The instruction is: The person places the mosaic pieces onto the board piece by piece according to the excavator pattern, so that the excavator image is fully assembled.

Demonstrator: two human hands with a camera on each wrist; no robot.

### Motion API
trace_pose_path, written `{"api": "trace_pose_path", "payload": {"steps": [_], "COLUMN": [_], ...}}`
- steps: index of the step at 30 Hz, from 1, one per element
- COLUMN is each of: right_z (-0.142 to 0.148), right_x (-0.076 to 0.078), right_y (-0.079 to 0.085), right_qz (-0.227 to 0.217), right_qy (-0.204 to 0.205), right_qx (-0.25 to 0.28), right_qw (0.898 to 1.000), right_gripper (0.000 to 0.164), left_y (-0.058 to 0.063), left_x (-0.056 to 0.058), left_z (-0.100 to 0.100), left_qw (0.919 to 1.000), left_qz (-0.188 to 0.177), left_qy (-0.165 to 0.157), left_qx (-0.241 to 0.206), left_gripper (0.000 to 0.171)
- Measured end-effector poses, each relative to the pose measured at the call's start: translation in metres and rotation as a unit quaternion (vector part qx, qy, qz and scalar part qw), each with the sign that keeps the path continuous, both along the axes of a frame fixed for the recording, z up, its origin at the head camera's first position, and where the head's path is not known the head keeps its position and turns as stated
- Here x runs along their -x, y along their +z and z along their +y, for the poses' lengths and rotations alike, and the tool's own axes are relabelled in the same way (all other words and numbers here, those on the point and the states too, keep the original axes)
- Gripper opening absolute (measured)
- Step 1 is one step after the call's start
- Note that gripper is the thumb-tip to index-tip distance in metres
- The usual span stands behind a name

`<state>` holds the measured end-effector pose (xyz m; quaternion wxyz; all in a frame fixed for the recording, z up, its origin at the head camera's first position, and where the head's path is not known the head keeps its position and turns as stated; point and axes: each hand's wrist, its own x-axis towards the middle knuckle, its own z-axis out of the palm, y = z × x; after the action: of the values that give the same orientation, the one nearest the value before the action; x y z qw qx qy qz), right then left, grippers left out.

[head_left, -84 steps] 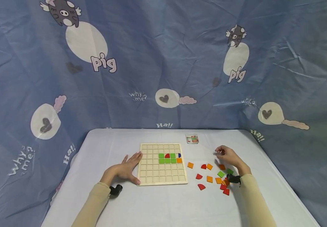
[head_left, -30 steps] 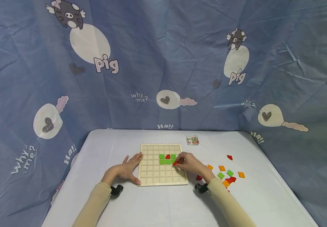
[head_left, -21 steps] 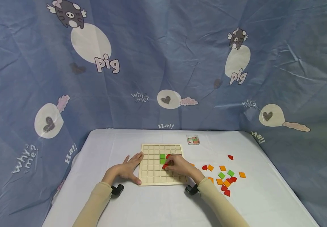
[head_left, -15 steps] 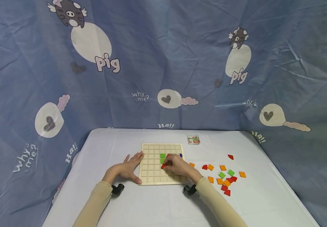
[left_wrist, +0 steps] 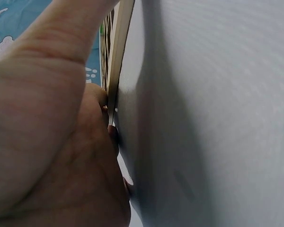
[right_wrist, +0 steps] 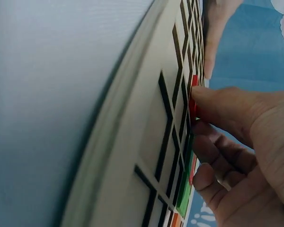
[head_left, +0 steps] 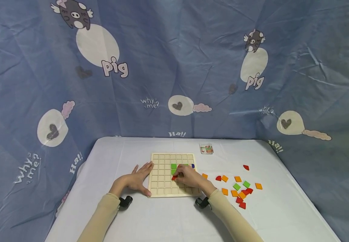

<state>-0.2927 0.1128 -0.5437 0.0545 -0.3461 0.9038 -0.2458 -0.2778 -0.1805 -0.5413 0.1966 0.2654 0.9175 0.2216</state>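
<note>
A pale wooden grid board (head_left: 161, 191) lies on the white table. My left hand (head_left: 136, 179) rests with spread fingers along its left edge, fingertips at the far part and thumb at the near corner. Over the board's middle, my right hand (head_left: 189, 175) pinches a red quarter-round tile (head_left: 174, 178) between thumb and fingers, right at a cell just below a green tile (head_left: 173, 171). In the right wrist view the red tile (right_wrist: 194, 101) stands partly hidden by the thumb, close against the grid. A blue-and-white tile (head_left: 193, 166) shows at the grid's right side; my right hand covers other set tiles.
Loose orange tiles (head_left: 224, 192), green tiles (head_left: 246, 184) and red tiles (head_left: 242, 205) lie scattered right of the board. One red tile (head_left: 246, 167) sits apart behind them. A small picture card (head_left: 206, 149) lies beyond the board. A blue printed cloth (head_left: 150, 67) hangs behind the table.
My right hand has come from the loose tiles to the board with a red tile, then moved left across the grid and settled. The left hand has stayed in place.
</note>
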Motion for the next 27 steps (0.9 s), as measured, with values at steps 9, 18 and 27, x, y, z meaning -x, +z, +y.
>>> {"api": "trace_pose_path", "payload": {"steps": [9,18,27], "right_z": [-0.001,-0.001,0.042], "right_x": [0.001,0.0,-0.011], "right_y": [0.005,0.008,0.014], "right_qz": [-0.002,-0.02,-0.052], "right_qy": [0.004,-0.015,-0.075], "right_qx": [0.008,0.019,0.091], "right_qw": [1.0,0.999,0.992], "right_gripper": [0.015,0.018,0.017], "left_y": [-0.002,0.001,0.0], "left_x": [0.002,0.002,0.001], "left_z": [0.0,0.001,0.001], "left_qw": [1.0,1.0,0.9999], "left_qz": [0.002,-0.002,-0.003], "left_qy": [0.002,0.01,0.011], "left_qx": [0.0,0.001,0.001], "left_gripper": [0.134,0.134,0.134]}}
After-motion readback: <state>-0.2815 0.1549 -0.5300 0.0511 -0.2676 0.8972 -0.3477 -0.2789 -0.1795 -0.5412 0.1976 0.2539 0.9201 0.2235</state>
